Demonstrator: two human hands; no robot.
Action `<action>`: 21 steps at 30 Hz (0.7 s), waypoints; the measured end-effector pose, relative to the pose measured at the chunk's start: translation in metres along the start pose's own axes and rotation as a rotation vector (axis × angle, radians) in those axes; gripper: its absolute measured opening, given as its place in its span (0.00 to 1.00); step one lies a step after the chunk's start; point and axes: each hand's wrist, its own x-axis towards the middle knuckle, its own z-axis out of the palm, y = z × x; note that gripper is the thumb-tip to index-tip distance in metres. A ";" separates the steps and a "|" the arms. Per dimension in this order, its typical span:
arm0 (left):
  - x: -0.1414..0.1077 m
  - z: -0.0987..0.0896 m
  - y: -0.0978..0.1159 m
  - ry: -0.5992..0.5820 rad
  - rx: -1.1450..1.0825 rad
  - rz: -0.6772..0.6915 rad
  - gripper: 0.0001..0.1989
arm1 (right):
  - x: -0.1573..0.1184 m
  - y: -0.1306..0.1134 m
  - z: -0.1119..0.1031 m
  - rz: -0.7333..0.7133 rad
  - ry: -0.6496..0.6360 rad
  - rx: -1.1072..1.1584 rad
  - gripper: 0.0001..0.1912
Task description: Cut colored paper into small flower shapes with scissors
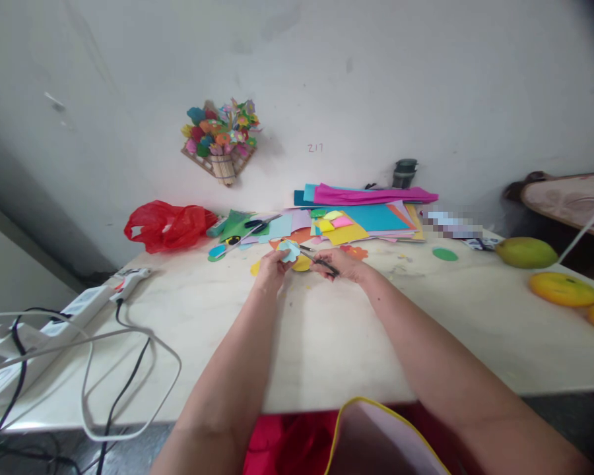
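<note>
Near the middle of the table, my left hand pinches a light blue paper flower with a scalloped edge. My right hand is closed round the dark handles of a pair of scissors, whose blades point left and reach the flower's right edge. Yellow paper pieces lie just below the flower, beside my left fingers. An orange paper flower lies flat behind my right hand. Small paper scraps are scattered on the tabletop between and around my hands.
Coloured paper sheets are stacked at the table's back, left of a green paper circle. A red plastic bag sits at the back left. Power strips and looping cables occupy the left; yellow-green fruits lie at the right.
</note>
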 end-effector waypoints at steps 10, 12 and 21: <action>-0.002 0.008 -0.001 0.063 -0.032 0.032 0.06 | 0.004 0.006 0.000 -0.047 0.020 0.043 0.13; -0.005 0.012 -0.001 0.094 -0.042 0.036 0.07 | 0.005 0.008 0.000 -0.058 0.026 0.060 0.14; -0.013 0.023 -0.004 0.169 -0.073 0.063 0.04 | 0.001 0.003 0.003 -0.045 0.039 0.090 0.14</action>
